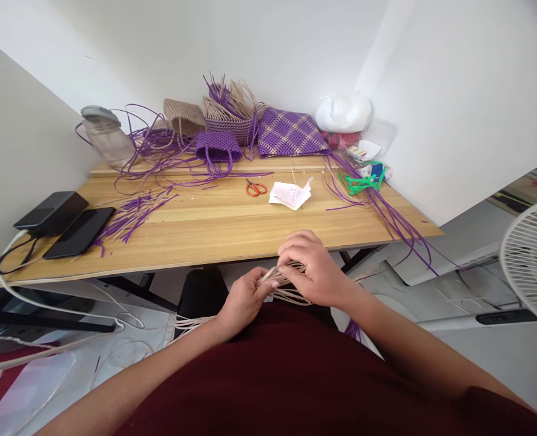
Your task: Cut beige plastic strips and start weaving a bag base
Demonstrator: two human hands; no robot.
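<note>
Over my lap, just below the table's front edge, both hands are closed on a bundle of beige weaving strands (pixel 290 294). My left hand (pixel 245 295) grips the bundle with thumb and fingers. My right hand (pixel 308 266) curls over its other side, fingers bent around the strands. More beige strands (pixel 193 324) trail out under my left forearm. On the table ahead lie orange-handled scissors (pixel 255 188) and a crumpled white paper (pixel 290 195).
Along the back stand a purple checked woven piece (pixel 290 133), a small purple basket (pixel 218 148), a beige woven basket (pixel 184 116) and a jar (pixel 107 139). A phone (pixel 80 232) and cut purple scraps (pixel 134 212) lie left. A fan (pixel 534 254) stands right.
</note>
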